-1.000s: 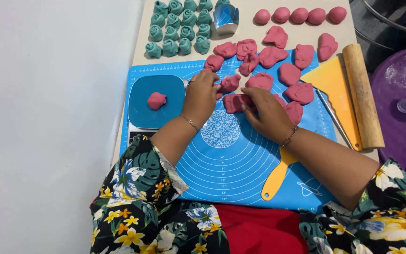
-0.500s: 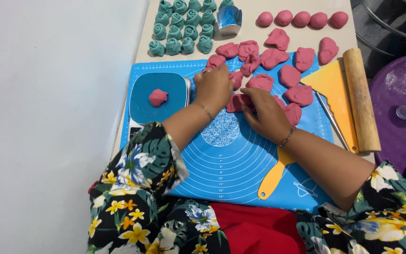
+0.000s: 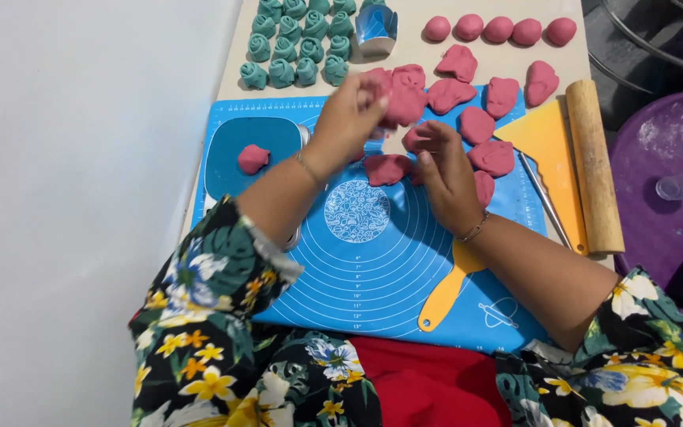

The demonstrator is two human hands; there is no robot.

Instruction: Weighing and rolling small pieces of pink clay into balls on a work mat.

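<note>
Pink dough piece point(image 3: 397, 99), centre-upper frame, is pinched in the left hand point(image 3: 349, 119) above the blue mat point(image 3: 373, 269). Right hand point(image 3: 444, 170) closes its fingers on a second pink piece point(image 3: 419, 138) just below. Advisable: grip lightly and support the edges, so the soft shape is not crushed. Count: five pink balls point(image 3: 499, 29) upper right; about twelve teal rosettes point(image 3: 294, 43) upper left; one rolling pin point(image 3: 594, 162).

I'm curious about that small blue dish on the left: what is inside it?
One pink dough lump lies in the blue dish, left of its middle. The left forearm covers the dish's right edge, so anything there cannot be seen.
</note>
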